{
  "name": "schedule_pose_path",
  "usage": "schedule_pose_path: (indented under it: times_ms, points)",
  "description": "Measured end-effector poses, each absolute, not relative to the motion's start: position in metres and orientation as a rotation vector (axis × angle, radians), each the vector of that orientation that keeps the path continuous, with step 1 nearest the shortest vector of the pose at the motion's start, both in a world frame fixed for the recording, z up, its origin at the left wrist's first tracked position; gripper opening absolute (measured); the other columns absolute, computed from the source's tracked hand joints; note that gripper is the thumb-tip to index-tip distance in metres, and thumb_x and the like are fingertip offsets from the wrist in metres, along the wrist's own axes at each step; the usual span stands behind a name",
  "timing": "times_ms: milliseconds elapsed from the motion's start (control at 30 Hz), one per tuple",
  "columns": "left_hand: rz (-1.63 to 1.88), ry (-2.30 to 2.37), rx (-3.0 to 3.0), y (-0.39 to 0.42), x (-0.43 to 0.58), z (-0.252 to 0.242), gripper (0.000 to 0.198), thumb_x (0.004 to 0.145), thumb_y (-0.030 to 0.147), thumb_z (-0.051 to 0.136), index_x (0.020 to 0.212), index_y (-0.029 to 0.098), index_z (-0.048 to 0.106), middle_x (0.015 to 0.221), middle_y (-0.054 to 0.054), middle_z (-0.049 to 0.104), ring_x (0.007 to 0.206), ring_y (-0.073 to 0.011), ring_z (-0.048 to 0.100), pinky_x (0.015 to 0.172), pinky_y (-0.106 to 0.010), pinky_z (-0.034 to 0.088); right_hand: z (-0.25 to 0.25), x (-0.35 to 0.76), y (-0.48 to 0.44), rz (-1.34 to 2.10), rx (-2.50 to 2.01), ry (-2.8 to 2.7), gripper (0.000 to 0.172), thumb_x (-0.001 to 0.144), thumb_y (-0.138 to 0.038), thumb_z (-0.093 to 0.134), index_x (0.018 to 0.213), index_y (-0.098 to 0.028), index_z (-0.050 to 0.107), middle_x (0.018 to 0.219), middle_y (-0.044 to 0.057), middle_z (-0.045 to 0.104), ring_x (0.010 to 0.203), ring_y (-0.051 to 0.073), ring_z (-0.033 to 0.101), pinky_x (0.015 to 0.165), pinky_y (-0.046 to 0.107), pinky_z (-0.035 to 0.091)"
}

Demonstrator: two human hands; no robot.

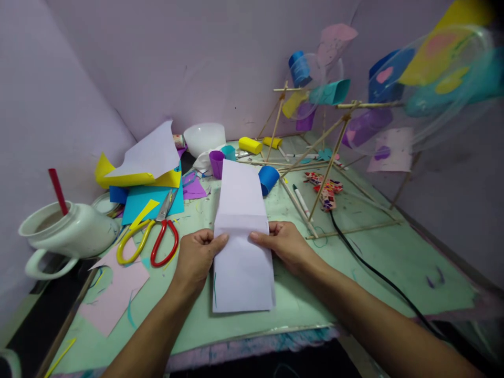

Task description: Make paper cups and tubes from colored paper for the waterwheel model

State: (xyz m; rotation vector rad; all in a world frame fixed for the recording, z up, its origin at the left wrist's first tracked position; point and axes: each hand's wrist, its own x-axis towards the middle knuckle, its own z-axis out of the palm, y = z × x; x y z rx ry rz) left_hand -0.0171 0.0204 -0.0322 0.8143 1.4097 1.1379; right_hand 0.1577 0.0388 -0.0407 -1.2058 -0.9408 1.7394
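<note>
A long strip of pale lilac paper (pixel 241 231) lies on the green work surface (pixel 378 252), with a fold line across its middle. My left hand (pixel 197 254) pinches its left edge at the fold, thumb on top. My right hand (pixel 285 244) grips the right edge at the same height, thumb pressed on the paper. Both hands are closed on the sheet.
Scissors with a yellow and a red handle (pixel 151 236) lie left of the paper. A white jug (pixel 66 233) with a red stick stands far left. Coloured paper sheets (pixel 145 173), small paper cups (pixel 216 163), a wooden stick frame (pixel 326 157) and a black cable (pixel 374 270) crowd the back and right.
</note>
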Motion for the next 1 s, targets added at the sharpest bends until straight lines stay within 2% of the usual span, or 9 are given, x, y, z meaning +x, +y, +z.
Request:
schedule_pose_path:
  times_ms: [100, 200, 433, 767, 933, 1000]
  points:
    - [1.081, 1.264, 0.757, 0.02, -0.017, -0.028, 0.022, 0.055, 0.028, 0.078, 0.062, 0.012, 0.063, 0.054, -0.002, 0.065, 0.049, -0.012, 0.057, 0.05, -0.023, 0.045, -0.043, 0.157, 0.04, 1.695, -1.214, -0.945, 0.028, 0.052, -0.028, 0.079, 0.071, -0.01, 0.069, 0.068, 0.007, 0.071, 0.056, 0.016, 0.062, 0.056, 0.029, 0.05]
    - [0.996, 1.175, 0.73, 0.019, -0.017, -0.025, 0.027, 0.057, 0.028, 0.078, 0.076, 0.01, 0.068, 0.064, -0.006, 0.069, 0.056, -0.0151, 0.061, 0.056, -0.027, 0.049, -0.043, 0.156, 0.041, 1.691, -1.203, -0.935, 0.028, 0.051, -0.027, 0.078, 0.071, -0.01, 0.068, 0.066, 0.007, 0.07, 0.057, 0.017, 0.062, 0.058, 0.031, 0.051]
    - [0.917, 1.206, 0.752, 0.019, -0.019, -0.026, 0.031, 0.056, 0.027, 0.079, 0.08, 0.009, 0.07, 0.067, -0.009, 0.071, 0.057, -0.0181, 0.063, 0.056, -0.03, 0.051, -0.041, 0.157, 0.041, 1.708, -1.165, -0.916, 0.019, 0.054, -0.021, 0.075, 0.068, -0.011, 0.066, 0.062, 0.004, 0.069, 0.055, 0.015, 0.061, 0.056, 0.028, 0.049]
    - [0.776, 1.209, 0.782, 0.015, -0.016, -0.022, 0.031, 0.049, 0.025, 0.081, 0.073, 0.007, 0.072, 0.07, -0.012, 0.072, 0.057, -0.022, 0.065, 0.056, -0.033, 0.052, -0.042, 0.159, 0.04, 1.7, -1.133, -0.928, 0.027, 0.053, -0.028, 0.078, 0.071, -0.011, 0.067, 0.064, 0.005, 0.069, 0.055, 0.015, 0.061, 0.055, 0.029, 0.049]
    - [0.706, 1.258, 0.872, 0.014, -0.015, -0.019, 0.028, 0.048, 0.03, 0.079, 0.064, 0.008, 0.071, 0.061, -0.01, 0.07, 0.053, -0.0184, 0.063, 0.054, -0.028, 0.05, -0.044, 0.164, 0.045, 1.66, -1.147, -0.848, 0.028, 0.052, -0.029, 0.079, 0.07, -0.012, 0.067, 0.06, 0.004, 0.069, 0.05, 0.014, 0.06, 0.05, 0.027, 0.048]
    - [0.619, 1.282, 0.939, 0.012, -0.017, -0.017, 0.026, 0.05, 0.033, 0.077, 0.053, 0.009, 0.068, 0.049, -0.007, 0.065, 0.043, -0.0136, 0.057, 0.045, -0.024, 0.045, -0.044, 0.166, 0.047, 1.621, -1.148, -0.818, 0.027, 0.053, -0.029, 0.079, 0.069, -0.012, 0.067, 0.06, 0.003, 0.069, 0.049, 0.014, 0.059, 0.048, 0.026, 0.048]
